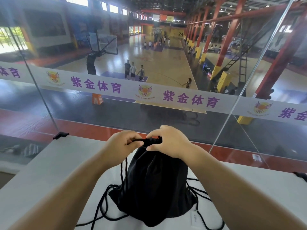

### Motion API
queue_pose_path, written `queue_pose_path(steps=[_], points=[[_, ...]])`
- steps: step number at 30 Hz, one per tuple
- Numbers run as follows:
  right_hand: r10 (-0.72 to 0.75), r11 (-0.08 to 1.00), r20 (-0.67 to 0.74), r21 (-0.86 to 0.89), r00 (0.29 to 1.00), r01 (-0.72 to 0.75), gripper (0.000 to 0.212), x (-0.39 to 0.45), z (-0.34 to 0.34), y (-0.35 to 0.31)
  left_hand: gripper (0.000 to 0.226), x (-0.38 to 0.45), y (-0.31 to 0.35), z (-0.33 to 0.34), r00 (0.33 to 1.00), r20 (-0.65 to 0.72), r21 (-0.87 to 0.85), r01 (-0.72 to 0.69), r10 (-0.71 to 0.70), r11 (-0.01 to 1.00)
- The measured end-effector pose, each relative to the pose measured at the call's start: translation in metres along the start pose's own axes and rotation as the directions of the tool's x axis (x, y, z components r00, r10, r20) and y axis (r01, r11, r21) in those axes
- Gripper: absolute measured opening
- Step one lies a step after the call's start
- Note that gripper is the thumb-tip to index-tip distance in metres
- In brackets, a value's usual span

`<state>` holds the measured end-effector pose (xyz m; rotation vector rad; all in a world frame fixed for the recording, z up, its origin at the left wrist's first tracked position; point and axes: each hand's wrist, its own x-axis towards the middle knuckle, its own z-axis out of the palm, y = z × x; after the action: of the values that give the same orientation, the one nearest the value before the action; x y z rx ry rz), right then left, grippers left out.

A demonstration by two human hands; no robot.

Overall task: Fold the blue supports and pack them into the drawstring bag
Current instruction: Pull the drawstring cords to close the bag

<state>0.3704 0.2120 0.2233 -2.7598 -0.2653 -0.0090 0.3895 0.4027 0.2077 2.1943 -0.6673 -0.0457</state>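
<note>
Drawstring bag [154, 188]: black soft cloth, mouth gathered; left hand [122, 146] pinches cord [123, 171], right hand [167, 141] grips mouth.

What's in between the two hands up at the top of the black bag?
The head view shows the bag's gathered, cinched mouth and black cord between the left hand and right hand.
</note>
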Motion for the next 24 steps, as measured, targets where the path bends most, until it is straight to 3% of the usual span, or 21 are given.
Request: queue_pose_path(steps=[8,12,16,20,24], points=[[-0.032,0.999,0.073,0.005,0.997,0.031,0.008,0.0,0.007,-0.011,0.017,-0.01,-0.011,-0.007,0.999,0.041,0.018,0.026,-0.027,1.0],[0.015,1.0,0.163,-0.017,0.986,-0.012,0.008,-0.006,0.001,-0.009,0.003,-0.013,-0.022,-0.013,0.991,0.117,0.06,0.053,-0.06,0.997],[0.094,0.995,0.197,-0.047,0.976,-0.087,0.007,-0.02,-0.009,-0.007,0.012,-0.01,-0.028,-0.014,0.974,0.21,0.123,0.054,-0.079,0.991],[0.19,0.981,0.17,-0.069,0.967,-0.181,0.021,-0.044,-0.024,-0.004,0.011,-0.003,-0.026,-0.008,0.954,0.298,0.138,-0.004,-0.038,0.99],[0.274,0.962,0.097,-0.04,0.957,-0.271,0.021,-0.076,-0.039,0.001,0.014,0.0,-0.012,-0.004,0.93,0.367,0.127,-0.075,0.024,0.989]])
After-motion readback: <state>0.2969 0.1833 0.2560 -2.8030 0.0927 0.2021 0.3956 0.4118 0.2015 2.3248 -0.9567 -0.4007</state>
